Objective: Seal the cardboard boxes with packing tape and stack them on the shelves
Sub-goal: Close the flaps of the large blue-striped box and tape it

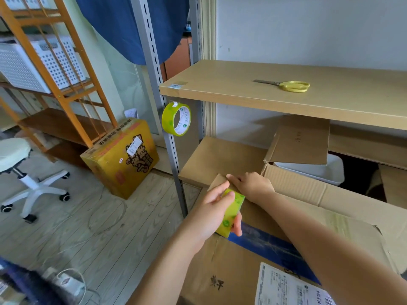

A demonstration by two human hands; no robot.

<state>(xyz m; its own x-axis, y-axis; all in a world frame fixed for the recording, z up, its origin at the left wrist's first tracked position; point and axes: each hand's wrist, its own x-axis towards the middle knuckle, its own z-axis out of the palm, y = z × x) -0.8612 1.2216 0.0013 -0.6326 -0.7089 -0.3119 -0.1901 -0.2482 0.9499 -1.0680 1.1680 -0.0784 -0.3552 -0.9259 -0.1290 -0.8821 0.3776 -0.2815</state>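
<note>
Under my hands: cardboard box [220,271], flaps partly shut. My left hand [214,209] grips tape roll [231,213]; right hand [251,186] presses flap flat, fingers straight (second roll [176,118] hangs above-left).

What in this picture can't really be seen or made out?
All in the head view:
- Tape end on the cardboard box: hidden under the right hand.
- Roll of tape: its core is covered by the left hand.
- Shipping label: cut off by the bottom edge, print too small to read.
- White bin: contents hidden by a raised box flap.
- Dark object, bottom left: blurred.
</note>
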